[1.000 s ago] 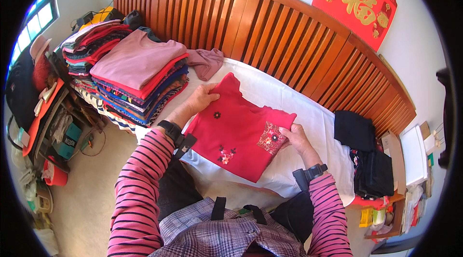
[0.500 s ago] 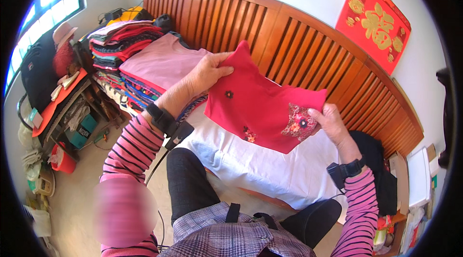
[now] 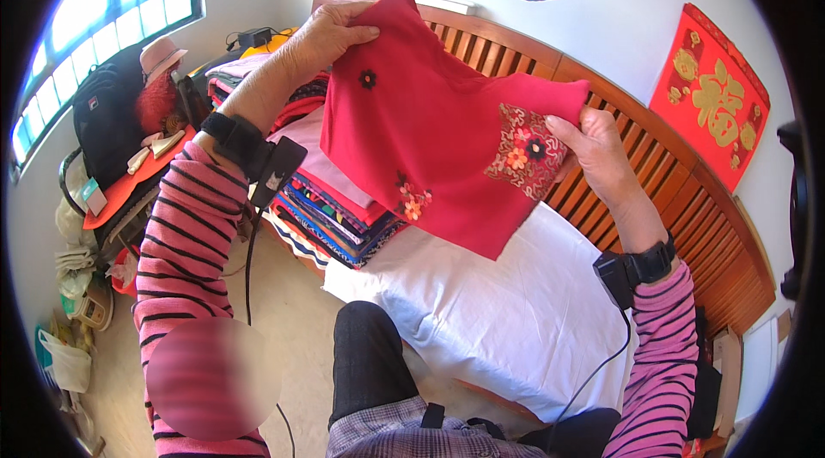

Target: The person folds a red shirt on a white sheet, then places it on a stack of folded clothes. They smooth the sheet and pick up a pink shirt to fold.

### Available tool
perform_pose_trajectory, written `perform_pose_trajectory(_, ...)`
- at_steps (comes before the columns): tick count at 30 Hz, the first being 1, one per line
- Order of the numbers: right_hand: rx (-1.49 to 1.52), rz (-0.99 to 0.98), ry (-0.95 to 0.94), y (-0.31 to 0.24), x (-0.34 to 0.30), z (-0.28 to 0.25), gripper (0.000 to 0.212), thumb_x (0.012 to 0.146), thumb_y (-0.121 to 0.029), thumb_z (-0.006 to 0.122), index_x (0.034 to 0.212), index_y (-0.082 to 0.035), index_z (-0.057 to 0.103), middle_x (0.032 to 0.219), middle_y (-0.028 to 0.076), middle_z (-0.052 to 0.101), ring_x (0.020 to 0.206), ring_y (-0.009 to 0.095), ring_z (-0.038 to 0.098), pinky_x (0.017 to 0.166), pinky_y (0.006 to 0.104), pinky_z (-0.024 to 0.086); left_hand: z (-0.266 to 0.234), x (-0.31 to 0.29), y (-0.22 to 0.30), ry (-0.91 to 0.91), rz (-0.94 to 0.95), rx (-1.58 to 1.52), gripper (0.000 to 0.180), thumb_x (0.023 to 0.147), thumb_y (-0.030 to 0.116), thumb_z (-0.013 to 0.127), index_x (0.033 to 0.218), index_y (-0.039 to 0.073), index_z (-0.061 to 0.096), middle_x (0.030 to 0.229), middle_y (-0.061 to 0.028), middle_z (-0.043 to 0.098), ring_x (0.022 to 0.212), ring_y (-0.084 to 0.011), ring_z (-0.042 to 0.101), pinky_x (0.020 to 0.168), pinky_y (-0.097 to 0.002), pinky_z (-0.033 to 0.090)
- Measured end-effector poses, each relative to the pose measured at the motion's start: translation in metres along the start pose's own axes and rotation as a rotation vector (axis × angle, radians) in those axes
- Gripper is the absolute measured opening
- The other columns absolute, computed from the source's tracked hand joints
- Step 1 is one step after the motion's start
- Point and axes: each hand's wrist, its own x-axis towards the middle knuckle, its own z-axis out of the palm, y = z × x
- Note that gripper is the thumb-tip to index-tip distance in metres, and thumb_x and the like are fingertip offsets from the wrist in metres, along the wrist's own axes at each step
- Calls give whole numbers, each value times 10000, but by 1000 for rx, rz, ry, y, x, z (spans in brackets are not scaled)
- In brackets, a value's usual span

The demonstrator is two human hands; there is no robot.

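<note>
Folded red top (image 3: 412, 131) with floral embroidery hangs in the air, stretched between the fingers of both hands. The left hand (image 3: 335, 33) pinches its upper left corner, thumb in front and the other fingers mostly behind the cloth. The right hand (image 3: 597, 149) grips its right edge, with the thumb pressed beside a patterned patch (image 3: 526, 151); the rest of those fingers are largely hidden. The cloth sags between the two grips, its upper edge dipping in a curve and its lower corner pointing down.

Below the left fingers, partly covered by the top, stands a stack of folded clothes (image 3: 322, 216) with a pink garment (image 3: 320, 149) on it. Below and between the fingers, a white sheet (image 3: 507, 303) spreads over the bed. Beyond the right fingers runs a slatted wooden headboard (image 3: 640, 161), and up to their right a red and gold hanging (image 3: 711, 101) is on the wall. Far to the left of the left fingers are a black backpack (image 3: 107, 119) and a pink hat (image 3: 161, 57).
</note>
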Motion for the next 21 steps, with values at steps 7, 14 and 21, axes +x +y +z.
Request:
perform_pose_trajectory(7, 152, -86, -81, 11, 72, 58, 293, 1005, -248, 615, 1171, -11, 660, 877, 26, 728, 654, 69, 683, 471, 197, 543, -50, 18, -29, 61, -31, 26, 393, 941, 28, 621, 1334, 34, 622, 1132, -67, 713, 978, -150, 691, 950, -293, 563)
perform_pose_trajectory(14, 346, -90, -140, 34, 121, 122, 258, 995, -214, 630, 1145, -6, 659, 899, 43, 729, 675, 96, 705, 455, 210, 560, -89, 31, -79, 88, -37, 183, 393, 932, 27, 613, 1324, 40, 635, 1118, -48, 715, 974, -129, 672, 953, -266, 536)
perform_pose_trajectory(21, 388, -45, -74, 131, 166, 172, 254, 959, -133, 661, 1154, 30, 647, 987, 44, 713, 858, 81, 644, 796, 275, 534, -95, 51, -171, 134, -67, 346, 426, 896, 51, 642, 1321, 79, 644, 1109, -56, 733, 1034, -163, 666, 982, -300, 500)
